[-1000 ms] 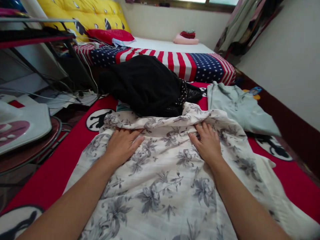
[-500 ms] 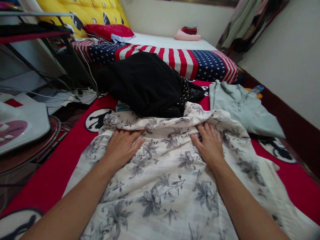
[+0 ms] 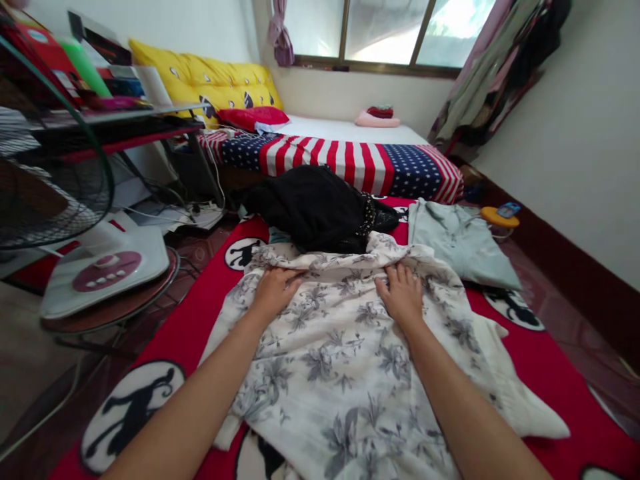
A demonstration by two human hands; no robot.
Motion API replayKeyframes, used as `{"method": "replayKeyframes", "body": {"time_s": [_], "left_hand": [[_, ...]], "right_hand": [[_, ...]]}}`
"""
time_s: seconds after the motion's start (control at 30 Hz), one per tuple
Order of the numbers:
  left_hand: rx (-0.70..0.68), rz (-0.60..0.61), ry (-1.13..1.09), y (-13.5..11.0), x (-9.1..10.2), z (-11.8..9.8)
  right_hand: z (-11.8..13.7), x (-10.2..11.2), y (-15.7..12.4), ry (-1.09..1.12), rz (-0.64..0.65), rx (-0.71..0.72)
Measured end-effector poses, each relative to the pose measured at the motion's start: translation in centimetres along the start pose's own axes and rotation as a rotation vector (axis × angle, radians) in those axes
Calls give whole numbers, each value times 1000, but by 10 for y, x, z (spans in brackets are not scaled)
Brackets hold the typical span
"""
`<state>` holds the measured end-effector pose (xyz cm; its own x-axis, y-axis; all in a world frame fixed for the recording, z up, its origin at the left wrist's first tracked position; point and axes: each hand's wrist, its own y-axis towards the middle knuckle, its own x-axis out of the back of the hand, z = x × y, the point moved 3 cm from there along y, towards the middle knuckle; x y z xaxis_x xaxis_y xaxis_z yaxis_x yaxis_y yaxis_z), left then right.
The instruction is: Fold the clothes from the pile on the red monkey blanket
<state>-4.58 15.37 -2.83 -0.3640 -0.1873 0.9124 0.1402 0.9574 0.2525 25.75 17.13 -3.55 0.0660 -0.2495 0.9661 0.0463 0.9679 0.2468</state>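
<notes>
A white garment with grey flower print (image 3: 330, 347) lies spread over a red sheet with round dark animal figures (image 3: 193, 320). My left hand (image 3: 276, 292) rests flat on its upper left, fingers stretched out under the edge of a raised fold. On the upper right, my right hand (image 3: 403, 293) lies flat too, fingers spread and tips against the same fold. Neither hand grips the cloth. Just beyond the fold sits a heap of black clothing (image 3: 315, 207). A pale green folded shirt (image 3: 455, 240) lies to the right of it.
On the left, a fan (image 3: 45, 167) with a white base (image 3: 107, 267) stands on a round stool (image 3: 150, 293), near a cluttered desk (image 3: 150, 117). A bed with a striped, starred cover (image 3: 320, 157) stands behind. Clothes hang (image 3: 480, 73) at the right wall.
My view has tilted up, bringing the window and fan into sight and shifting the scene lower. Both hands remain flat on the floral garment at the fold.
</notes>
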Motion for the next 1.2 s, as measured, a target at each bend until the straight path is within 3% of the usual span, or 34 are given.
{"method": "replayKeyframes", "body": {"time_s": [0.23, 0.4, 0.53, 0.7, 0.8, 0.87, 0.97, 1.07, 1.13, 1.2], "left_hand": [[-77, 55, 97, -1, 0, -9], [-159, 118, 111, -34, 9, -5], [-218, 168, 114, -88, 21, 11], [-202, 293, -13, -152, 42, 34], [-187, 332, -133, -174, 58, 41], [-176, 357, -189, -182, 68, 42], [-172, 389, -219, -190, 79, 38], [-152, 401, -214, -193, 86, 31], [-112, 395, -222, -194, 89, 26], [-71, 350, -243, -194, 90, 22]], "right_hand": [[7, 5, -2, -62, 26, 14], [-6, 10, -25, -15, 177, 132], [-21, 30, -84, 186, 217, 258], [-2, 96, -191, 675, 18, 530], [25, 116, -242, 705, 223, 858], [37, 115, -262, 639, 351, 952], [43, 107, -269, 629, 382, 920], [40, 108, -258, 886, 477, 762], [28, 110, -236, 1091, 492, 460], [8, 108, -206, 1236, 359, 48]]}}
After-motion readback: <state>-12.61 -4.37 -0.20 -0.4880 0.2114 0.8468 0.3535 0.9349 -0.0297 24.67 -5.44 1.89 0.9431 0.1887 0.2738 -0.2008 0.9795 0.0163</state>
